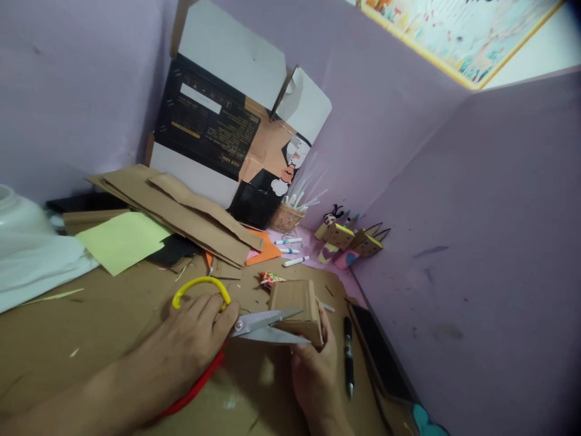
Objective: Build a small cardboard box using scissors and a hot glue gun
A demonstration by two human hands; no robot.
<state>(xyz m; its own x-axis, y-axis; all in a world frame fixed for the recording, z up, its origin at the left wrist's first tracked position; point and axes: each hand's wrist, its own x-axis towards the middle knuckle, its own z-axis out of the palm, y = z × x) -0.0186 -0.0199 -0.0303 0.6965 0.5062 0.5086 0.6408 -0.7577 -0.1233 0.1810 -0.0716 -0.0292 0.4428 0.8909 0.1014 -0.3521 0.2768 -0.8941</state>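
Observation:
My left hand (200,327) grips a pair of scissors (261,327) with yellow and red handles. Their metal blades are parted and point right, the tips overlapping the front of a small cardboard box (293,297). That box is held from its right side by my right hand (318,369), thumb in front near the lower blade tip and fingers partly hidden behind it. Whether the blades touch the cardboard I cannot tell. Just behind the box lies a small red, green and white patterned piece (270,278).
Cardboard strips (195,212) and light green paper (122,239) lie at the back left. A flattened printed carton (213,127) leans on the wall beside a basket of markers (288,217). A pen (348,357) and a black tablet-like slab (384,351) lie at right.

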